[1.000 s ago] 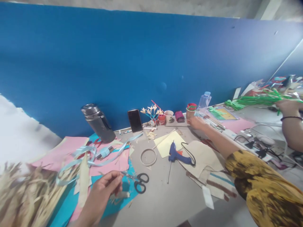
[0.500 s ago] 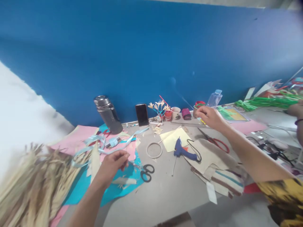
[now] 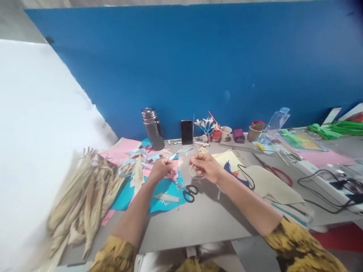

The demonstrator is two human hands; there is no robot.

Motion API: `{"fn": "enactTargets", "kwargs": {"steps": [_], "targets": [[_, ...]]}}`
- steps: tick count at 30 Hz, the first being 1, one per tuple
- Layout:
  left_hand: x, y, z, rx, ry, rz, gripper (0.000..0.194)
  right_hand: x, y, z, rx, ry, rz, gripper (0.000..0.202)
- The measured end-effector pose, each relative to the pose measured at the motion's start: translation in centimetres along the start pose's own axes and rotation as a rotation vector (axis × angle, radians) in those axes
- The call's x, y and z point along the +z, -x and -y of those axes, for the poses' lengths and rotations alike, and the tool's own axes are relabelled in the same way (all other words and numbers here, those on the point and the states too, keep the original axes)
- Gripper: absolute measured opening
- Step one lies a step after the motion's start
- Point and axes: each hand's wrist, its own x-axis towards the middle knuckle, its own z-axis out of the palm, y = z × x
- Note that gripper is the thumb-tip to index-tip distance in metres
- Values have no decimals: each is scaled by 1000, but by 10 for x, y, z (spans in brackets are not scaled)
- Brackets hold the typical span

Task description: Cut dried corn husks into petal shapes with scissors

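Observation:
My left hand is closed over the pink and blue sheets, its fingertips pinched; whatever they hold is too small to make out. Just below it lie black-handled scissors on a blue sheet. My right hand is closed too, thumb and fingers together, and a thin upright wire or stick seems to rise near it, though its grip is unclear. Under the right fingers shows part of a pale ring. A blue glue gun lies partly hidden behind the right forearm.
Dried husks lie at the left. Along the wall stand a thermos, a phone, husk flowers, cups and a plastic bottle. Red-handled scissors, cloth and a power strip are at the right.
My right hand has come from the cup at the back down to the pale ring, near my left hand. The view has shifted left, and the other person's hand at the right is out of sight.

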Motion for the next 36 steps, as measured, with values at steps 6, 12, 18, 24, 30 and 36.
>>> {"fn": "enactTargets", "kwargs": {"steps": [6, 12, 18, 24, 30, 36], "targets": [[14, 14, -3, -107, 546, 302, 30, -10, -12, -17, -26, -98, -67, 34], [35, 25, -5, -197, 633, 322, 33, -17, -12, -27, -19, -120, -81, 34], [43, 32, -7, -141, 552, 344, 34, -21, -12, -38, -19, -76, -103, 34], [47, 34, -3, -144, 525, 382, 32, -23, -10, -39, -71, 30, -142, 36], [50, 35, -6, -172, 514, 384, 31, -25, -11, -37, -132, 25, -212, 40], [50, 32, -3, -179, 540, 390, 30, -26, -11, -39, -133, 96, -183, 38]]}}
